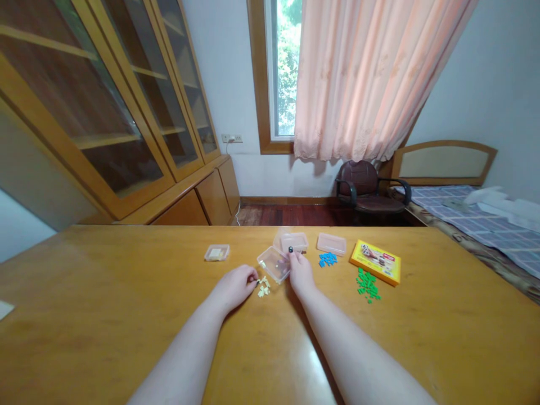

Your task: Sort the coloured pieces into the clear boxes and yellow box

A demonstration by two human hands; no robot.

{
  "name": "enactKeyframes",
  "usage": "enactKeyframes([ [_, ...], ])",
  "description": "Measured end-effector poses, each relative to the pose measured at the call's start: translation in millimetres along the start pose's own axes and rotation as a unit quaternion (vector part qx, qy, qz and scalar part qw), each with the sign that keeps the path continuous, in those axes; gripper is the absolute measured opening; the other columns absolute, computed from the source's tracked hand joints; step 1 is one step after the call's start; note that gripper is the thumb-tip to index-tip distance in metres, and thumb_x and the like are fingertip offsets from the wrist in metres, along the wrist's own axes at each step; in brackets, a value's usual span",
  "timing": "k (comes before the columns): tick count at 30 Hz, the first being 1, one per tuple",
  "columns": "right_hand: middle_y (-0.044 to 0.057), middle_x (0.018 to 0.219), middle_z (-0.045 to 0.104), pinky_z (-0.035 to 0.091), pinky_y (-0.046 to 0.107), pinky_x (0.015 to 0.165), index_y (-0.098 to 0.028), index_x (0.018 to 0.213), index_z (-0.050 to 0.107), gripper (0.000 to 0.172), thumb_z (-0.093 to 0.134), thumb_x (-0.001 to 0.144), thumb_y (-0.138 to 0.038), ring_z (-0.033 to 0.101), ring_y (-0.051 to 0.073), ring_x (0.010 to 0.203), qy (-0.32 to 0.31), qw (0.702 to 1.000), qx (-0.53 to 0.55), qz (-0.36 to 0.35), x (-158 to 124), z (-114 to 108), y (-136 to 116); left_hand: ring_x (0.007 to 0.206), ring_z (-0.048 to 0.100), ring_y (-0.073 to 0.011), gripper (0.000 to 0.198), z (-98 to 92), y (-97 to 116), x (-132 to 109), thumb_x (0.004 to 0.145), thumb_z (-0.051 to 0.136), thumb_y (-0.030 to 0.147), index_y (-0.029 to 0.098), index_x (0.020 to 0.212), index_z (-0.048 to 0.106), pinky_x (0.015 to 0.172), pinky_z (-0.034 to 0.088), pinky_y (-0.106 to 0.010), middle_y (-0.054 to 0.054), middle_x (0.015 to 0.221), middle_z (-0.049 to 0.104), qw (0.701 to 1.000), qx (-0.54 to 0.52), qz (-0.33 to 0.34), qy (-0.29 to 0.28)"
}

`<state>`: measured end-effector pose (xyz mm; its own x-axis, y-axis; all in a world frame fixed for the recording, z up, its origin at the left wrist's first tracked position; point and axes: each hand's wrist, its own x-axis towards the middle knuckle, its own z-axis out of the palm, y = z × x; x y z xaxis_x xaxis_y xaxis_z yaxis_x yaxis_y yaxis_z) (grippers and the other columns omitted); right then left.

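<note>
My right hand [300, 272] grips a small clear plastic box [274, 263] and holds it tilted on its side on the wooden table [126, 292]. Just in front of the box's mouth lies a little heap of pale yellow pieces [264, 287]. My left hand [236, 286] is closed in a pinch at the left edge of that heap, fingertips touching the pieces; what it pinches is too small to name.
Another clear box [294, 241] sits just behind the tilted one, a third [331, 243] to its right, and a lidded one with pale contents [217, 252] to the left. Blue pieces [327, 259], green pieces [367, 284] and a yellow booklet [375, 261] lie right. A chair [371, 188] and bed [476, 219] stand beyond.
</note>
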<state>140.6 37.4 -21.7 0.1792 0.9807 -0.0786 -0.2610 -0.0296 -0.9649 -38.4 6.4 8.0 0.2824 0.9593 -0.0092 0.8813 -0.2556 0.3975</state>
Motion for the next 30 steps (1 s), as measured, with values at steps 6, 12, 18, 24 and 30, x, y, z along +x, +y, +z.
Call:
enactKeyframes([
  [6,0.005,0.065,0.064,0.038,0.024,0.043,-0.016,0.072,0.056,0.037,0.051,0.068,-0.053,0.055,0.016,0.052,-0.003,1.000,0.001,-0.007,0,0,0,0.071,0.053,-0.0128,0.010,4.7,-1,3,0.075,0.048,0.022,0.020,0.076,0.058,0.063,0.035,-0.022,-0.002,0.078,0.059,1.000,0.008,0.003,0.009],
  [12,0.007,0.070,0.066,0.037,0.024,0.041,-0.015,0.074,0.056,0.042,0.051,0.067,-0.056,0.055,0.016,0.051,-0.009,1.000,-0.006,-0.002,-1,-1,-1,0.071,0.053,-0.0133,0.010,8.5,-6,3,0.076,0.048,0.023,0.020,0.076,0.057,0.064,0.035,-0.022,-0.002,0.079,0.059,1.000,0.019,0.004,0.015],
  [18,0.006,0.073,0.067,0.039,0.025,0.043,-0.016,0.075,0.057,0.040,0.051,0.067,-0.054,0.056,0.016,0.052,-0.012,1.000,-0.001,-0.002,0,-1,1,0.075,0.055,-0.0138,0.016,9.8,-7,6,0.081,0.042,0.026,0.019,0.080,0.057,0.067,0.037,-0.023,-0.004,0.082,0.059,0.999,0.043,-0.005,0.018],
  [24,0.006,0.071,0.065,0.041,0.025,0.047,-0.016,0.072,0.056,0.038,0.053,0.066,-0.053,0.061,0.019,0.063,-0.014,1.000,0.012,-0.002,4,-1,7,0.073,0.055,-0.0139,0.017,8.4,-10,6,0.081,0.043,0.029,0.020,0.080,0.057,0.065,0.036,-0.023,-0.004,0.081,0.060,0.999,0.049,-0.014,0.010],
  [30,0.006,0.073,0.066,0.041,0.025,0.047,-0.016,0.075,0.056,0.038,0.051,0.067,-0.054,0.061,0.019,0.063,-0.016,1.000,0.007,-0.001,1,0,3,0.075,0.054,-0.0143,0.018,5.1,-7,5,0.082,0.041,0.027,0.020,0.080,0.056,0.065,0.036,-0.023,-0.003,0.082,0.059,0.998,0.051,-0.023,0.017],
])
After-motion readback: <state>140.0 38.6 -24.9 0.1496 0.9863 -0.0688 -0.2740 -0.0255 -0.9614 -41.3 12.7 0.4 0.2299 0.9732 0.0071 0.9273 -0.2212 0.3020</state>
